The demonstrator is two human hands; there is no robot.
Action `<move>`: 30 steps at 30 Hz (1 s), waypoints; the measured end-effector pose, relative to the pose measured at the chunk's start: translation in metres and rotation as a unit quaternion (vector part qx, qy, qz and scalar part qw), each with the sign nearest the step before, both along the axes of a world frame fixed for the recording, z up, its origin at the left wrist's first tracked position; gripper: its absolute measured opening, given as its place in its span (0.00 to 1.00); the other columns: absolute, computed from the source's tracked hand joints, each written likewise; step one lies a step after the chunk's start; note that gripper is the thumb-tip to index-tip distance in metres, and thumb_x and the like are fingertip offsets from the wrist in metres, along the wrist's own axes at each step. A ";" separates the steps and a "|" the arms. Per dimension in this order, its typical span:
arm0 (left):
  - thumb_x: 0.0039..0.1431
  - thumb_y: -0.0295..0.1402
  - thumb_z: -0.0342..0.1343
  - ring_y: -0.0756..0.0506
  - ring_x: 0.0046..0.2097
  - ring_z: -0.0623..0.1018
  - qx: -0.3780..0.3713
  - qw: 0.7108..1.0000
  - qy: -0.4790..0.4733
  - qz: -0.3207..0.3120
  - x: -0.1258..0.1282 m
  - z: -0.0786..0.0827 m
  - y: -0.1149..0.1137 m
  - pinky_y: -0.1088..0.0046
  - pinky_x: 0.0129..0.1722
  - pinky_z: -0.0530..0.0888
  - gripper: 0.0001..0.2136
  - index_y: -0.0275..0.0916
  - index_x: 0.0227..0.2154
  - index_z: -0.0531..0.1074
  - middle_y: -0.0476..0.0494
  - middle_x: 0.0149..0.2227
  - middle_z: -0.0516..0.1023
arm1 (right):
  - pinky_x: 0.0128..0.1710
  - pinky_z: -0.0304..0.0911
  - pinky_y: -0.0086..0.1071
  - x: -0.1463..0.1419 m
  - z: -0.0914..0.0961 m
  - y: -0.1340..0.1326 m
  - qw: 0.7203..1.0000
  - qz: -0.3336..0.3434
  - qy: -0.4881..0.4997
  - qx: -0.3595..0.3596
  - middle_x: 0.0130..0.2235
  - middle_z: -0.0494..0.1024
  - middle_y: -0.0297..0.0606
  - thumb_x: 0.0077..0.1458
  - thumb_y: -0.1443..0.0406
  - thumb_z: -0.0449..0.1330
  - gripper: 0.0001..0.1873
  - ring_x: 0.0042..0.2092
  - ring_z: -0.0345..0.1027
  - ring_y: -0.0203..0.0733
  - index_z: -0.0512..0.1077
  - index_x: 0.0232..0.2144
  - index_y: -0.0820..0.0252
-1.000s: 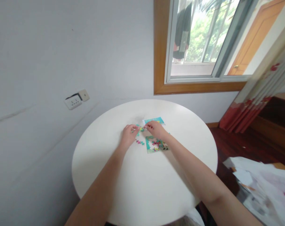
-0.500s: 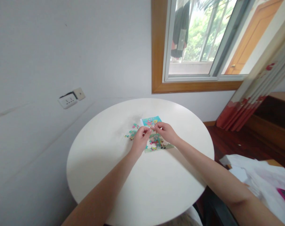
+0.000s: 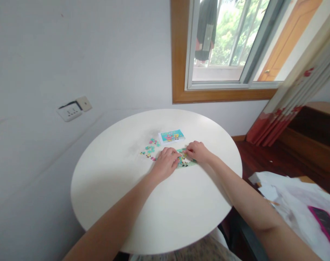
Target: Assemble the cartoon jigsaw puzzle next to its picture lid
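A small partly built jigsaw puzzle (image 3: 185,162) lies on the round white table (image 3: 165,210). My left hand (image 3: 166,164) rests on the puzzle's left side, fingers curled down onto it. My right hand (image 3: 197,151) presses its right side, fingertips bent onto the pieces. What, if anything, either hand pinches is hidden. Several loose puzzle pieces (image 3: 150,149) lie scattered just left of my left hand. The puzzle's picture box (image 3: 171,136) lies flat behind the puzzle.
A grey wall with a socket plate (image 3: 69,111) stands left. A wood-framed window (image 3: 221,54) is behind the table. A red-patterned curtain (image 3: 287,105) hangs right. White papers (image 3: 287,203) and a pink-edged phone (image 3: 324,224) lie at lower right.
Both hands came from the loose pieces, met above the puzzle, then dropped onto it. The view has shifted, so the table sits lower and further left.
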State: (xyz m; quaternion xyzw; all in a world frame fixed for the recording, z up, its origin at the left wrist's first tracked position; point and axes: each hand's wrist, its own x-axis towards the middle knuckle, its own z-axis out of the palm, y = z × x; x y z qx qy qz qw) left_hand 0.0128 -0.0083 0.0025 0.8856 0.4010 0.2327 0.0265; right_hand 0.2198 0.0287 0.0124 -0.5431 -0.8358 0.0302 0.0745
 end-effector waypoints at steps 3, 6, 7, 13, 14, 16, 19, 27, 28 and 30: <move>0.61 0.31 0.52 0.42 0.50 0.66 0.001 1.000 0.016 -0.006 0.001 -0.001 0.000 0.62 0.51 0.66 0.10 0.44 0.44 0.73 0.44 0.44 0.70 | 0.37 0.50 0.32 0.000 0.001 0.000 1.000 -0.001 -0.008 -0.006 0.36 0.76 0.40 0.61 0.55 0.48 0.20 0.43 0.64 0.43 0.75 0.29 0.58; 0.61 0.32 0.52 0.42 0.50 0.66 -0.001 1.000 0.027 -0.009 0.001 -0.002 0.000 0.62 0.50 0.66 0.10 0.44 0.44 0.73 0.44 0.44 0.70 | 0.38 0.50 0.32 0.002 0.001 -0.001 1.000 0.002 -0.007 -0.013 0.37 0.76 0.40 0.60 0.55 0.49 0.19 0.43 0.63 0.44 0.75 0.29 0.58; 0.61 0.32 0.52 0.42 0.50 0.66 0.000 1.000 0.030 -0.009 0.001 -0.002 0.000 0.62 0.50 0.66 0.10 0.44 0.44 0.73 0.44 0.44 0.70 | 0.38 0.50 0.33 0.002 0.000 -0.001 1.000 0.003 -0.007 -0.015 0.37 0.76 0.40 0.60 0.56 0.49 0.19 0.43 0.63 0.44 0.75 0.29 0.58; 0.62 0.31 0.51 0.42 0.50 0.65 0.014 0.999 0.048 -0.014 0.002 -0.004 -0.001 0.62 0.49 0.66 0.11 0.44 0.45 0.72 0.44 0.43 0.71 | 0.40 0.50 0.34 0.002 0.001 -0.003 1.000 0.003 -0.007 -0.013 0.38 0.76 0.42 0.60 0.55 0.51 0.19 0.44 0.63 0.45 0.76 0.30 0.57; 0.62 0.31 0.51 0.42 0.50 0.65 0.015 0.999 0.051 -0.014 0.002 -0.003 -0.001 0.62 0.49 0.66 0.11 0.44 0.45 0.72 0.44 0.43 0.71 | 0.40 0.50 0.34 0.002 0.001 -0.003 1.000 0.003 -0.008 -0.012 0.38 0.76 0.42 0.60 0.54 0.51 0.19 0.44 0.63 0.45 0.77 0.30 0.57; 0.62 0.31 0.51 0.42 0.50 0.66 0.014 0.998 0.054 -0.013 0.003 -0.003 -0.002 0.62 0.49 0.66 0.11 0.44 0.45 0.73 0.44 0.43 0.71 | 0.40 0.49 0.34 0.003 0.001 -0.003 1.000 0.003 -0.009 -0.009 0.37 0.76 0.42 0.59 0.54 0.51 0.19 0.44 0.63 0.45 0.77 0.30 0.57; 0.61 0.30 0.51 0.42 0.49 0.66 0.012 0.998 0.054 -0.014 0.004 -0.002 -0.002 0.62 0.49 0.66 0.11 0.44 0.45 0.73 0.43 0.43 0.71 | 0.38 0.48 0.34 0.004 0.001 -0.004 1.000 0.006 -0.012 0.000 0.36 0.75 0.41 0.59 0.54 0.52 0.19 0.43 0.62 0.46 0.76 0.30 0.57; 0.61 0.29 0.52 0.42 0.49 0.66 0.009 0.999 0.051 -0.013 0.005 -0.002 -0.002 0.63 0.49 0.67 0.11 0.43 0.44 0.73 0.43 0.43 0.71 | 0.39 0.46 0.35 0.004 0.002 -0.004 1.000 0.011 -0.012 0.019 0.36 0.75 0.41 0.57 0.53 0.53 0.18 0.44 0.62 0.45 0.76 0.29 0.57; 0.61 0.29 0.52 0.42 0.49 0.66 0.009 0.999 0.052 -0.012 0.005 -0.002 -0.002 0.63 0.49 0.67 0.11 0.43 0.45 0.73 0.43 0.43 0.71 | 0.39 0.46 0.35 0.004 0.002 -0.004 1.000 0.011 -0.013 0.020 0.36 0.75 0.41 0.57 0.53 0.54 0.17 0.44 0.62 0.46 0.76 0.30 0.57; 0.61 0.30 0.51 0.42 0.49 0.66 0.007 0.998 0.054 -0.012 0.005 -0.002 -0.002 0.62 0.49 0.67 0.11 0.43 0.44 0.73 0.43 0.43 0.71 | 0.39 0.46 0.35 0.004 0.003 -0.005 1.000 0.009 -0.013 0.021 0.36 0.75 0.41 0.57 0.53 0.54 0.17 0.44 0.62 0.46 0.76 0.30 0.57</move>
